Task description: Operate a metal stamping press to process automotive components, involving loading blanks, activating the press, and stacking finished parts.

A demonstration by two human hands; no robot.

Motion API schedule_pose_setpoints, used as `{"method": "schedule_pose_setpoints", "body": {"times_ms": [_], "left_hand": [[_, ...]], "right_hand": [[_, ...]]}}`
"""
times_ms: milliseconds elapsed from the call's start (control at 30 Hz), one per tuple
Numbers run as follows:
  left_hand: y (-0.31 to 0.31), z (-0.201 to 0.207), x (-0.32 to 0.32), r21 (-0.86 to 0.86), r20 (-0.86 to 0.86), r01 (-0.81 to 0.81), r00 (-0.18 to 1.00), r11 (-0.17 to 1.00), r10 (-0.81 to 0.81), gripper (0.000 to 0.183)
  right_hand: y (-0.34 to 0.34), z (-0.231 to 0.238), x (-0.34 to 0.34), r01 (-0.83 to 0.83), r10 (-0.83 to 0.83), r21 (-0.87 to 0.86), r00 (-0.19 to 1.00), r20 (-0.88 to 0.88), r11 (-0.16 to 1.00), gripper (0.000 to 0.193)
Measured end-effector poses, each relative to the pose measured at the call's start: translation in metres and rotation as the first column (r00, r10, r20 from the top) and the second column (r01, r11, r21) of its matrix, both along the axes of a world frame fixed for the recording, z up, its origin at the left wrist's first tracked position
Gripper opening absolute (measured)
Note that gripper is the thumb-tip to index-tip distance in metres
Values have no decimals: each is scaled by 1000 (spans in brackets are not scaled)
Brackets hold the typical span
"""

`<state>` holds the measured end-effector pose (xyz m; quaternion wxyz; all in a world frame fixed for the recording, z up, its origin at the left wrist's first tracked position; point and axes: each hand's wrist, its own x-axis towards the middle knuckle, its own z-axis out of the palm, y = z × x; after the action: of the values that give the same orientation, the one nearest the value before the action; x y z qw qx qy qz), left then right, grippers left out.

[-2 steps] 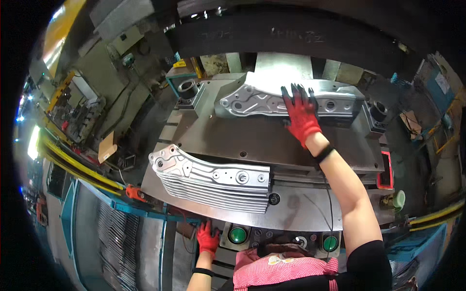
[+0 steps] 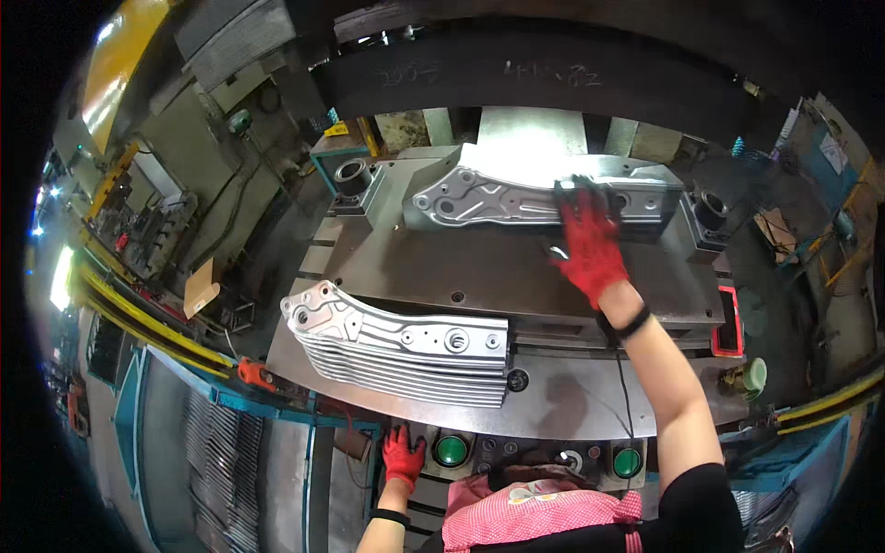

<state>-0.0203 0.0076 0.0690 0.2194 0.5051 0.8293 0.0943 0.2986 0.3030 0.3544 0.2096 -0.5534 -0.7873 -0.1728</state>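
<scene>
A silver stamped metal part (image 2: 498, 203) lies in the press die (image 2: 433, 263) at the far side. Over its right half is my right hand (image 2: 592, 244) in a red glove with dark fingertips, fingers outstretched and slightly blurred, gripping nothing. Whether the fingertips touch the part, I cannot tell. My left hand (image 2: 403, 456), also gloved in red, rests with fingers apart at the control panel's left end, beside a round green button (image 2: 451, 450). Between the hands, on the near ledge, sits a neat stack of matching metal parts (image 2: 406, 355).
Guide bushings stand at the die's left (image 2: 352, 177) and right (image 2: 710, 212). A dark press beam (image 2: 535, 78) spans above. Another green button (image 2: 627, 463) is on the panel's right. A red-framed box (image 2: 728, 321) and a pale green roll (image 2: 756, 374) sit at the right edge.
My right hand has drawn back toward me and a little to the right over the die part. My left hand stays beside the green button. The view has shifted slightly.
</scene>
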Motion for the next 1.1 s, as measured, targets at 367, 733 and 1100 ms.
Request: {"method": "schedule_pose_setpoints", "body": {"times_ms": [367,733,1100], "left_hand": [[24,-67,26,-266,613,-55,761,962,213,131],[23,-103,6,-320,470,-32,862,947,188,146],[24,-96,10,-225,529,-70,829,972,182,137]], "right_hand": [[-333,-250,267,822,-875,-344,339,-347,454,85],[-377,-398,246,187,-890,-919,374,-261,348,120],[-381,-396,235,307,-882,-853,358,-306,421,113]]}}
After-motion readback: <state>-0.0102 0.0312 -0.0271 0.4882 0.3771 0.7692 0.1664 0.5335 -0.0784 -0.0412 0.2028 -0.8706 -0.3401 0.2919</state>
